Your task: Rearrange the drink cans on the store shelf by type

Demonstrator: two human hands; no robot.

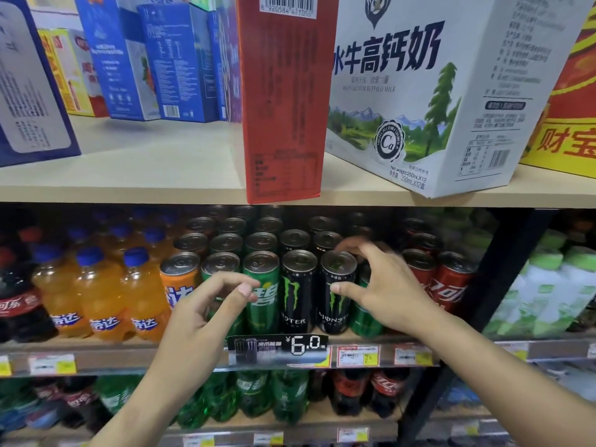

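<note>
While the front row of cans stands upright on the middle shelf (106,345), my right hand (383,285) curls around the right-hand black Monster can (335,296), thumb on its front and fingers (351,245) reaching over behind its lid; I cannot tell whether they press the can or only frame it. Touching it on the left stands a second black Monster can (296,291), then a green Sprite can (259,285) and, further left, an orange Fanta can (177,282). My left hand (206,304) hovers before the green cans, fingers bent and apart, holding nothing. Another green can (364,314) sits partly hidden behind my right palm, with red Coca-Cola cans (451,282) just beyond. Orange soda bottles (103,295) crowd the shelf's left end, and a black price tag (277,348) hangs on its front edge. Above, a white milk carton box (419,91) overhangs the upper shelf.
</note>
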